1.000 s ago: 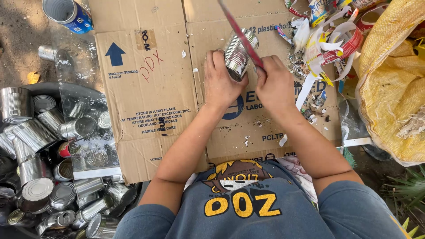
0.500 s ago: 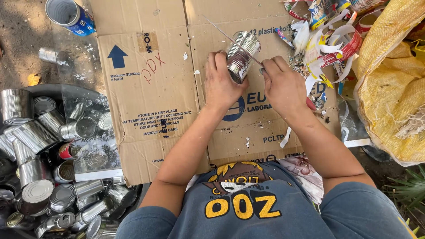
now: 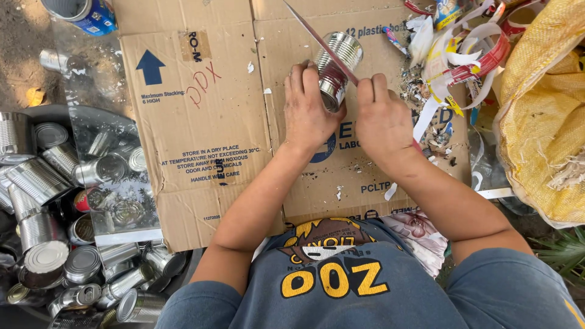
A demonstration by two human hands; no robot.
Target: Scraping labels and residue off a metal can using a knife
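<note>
View from above of a seated person working over flattened cardboard [image 3: 201, 122] spread on the ground. The left hand [image 3: 309, 113] has its grip wrapped around a shiny ribbed tin can [image 3: 338, 68], held on its side just above the cardboard at top centre; the can's open end faces the camera and a reddish patch shows on its wall. The right hand [image 3: 382, 119] has its grip closed on the handle of a long, thin-bladed knife [image 3: 320, 41], whose blade lies slanting across the can's side.

At lower left, a dark tub [image 3: 55, 113] is filled with many bare silver cans [image 3: 42, 183], lying at all angles, some with lids visible. A clear plastic sheet [image 3: 106, 183] lies partly over them. At right, a yellow woven sack [image 3: 542, 116] sits beside a heap of torn paper label strips [image 3: 454, 58] in red, white and yellow. A blue-labelled can [image 3: 82, 12] stands at top left.
</note>
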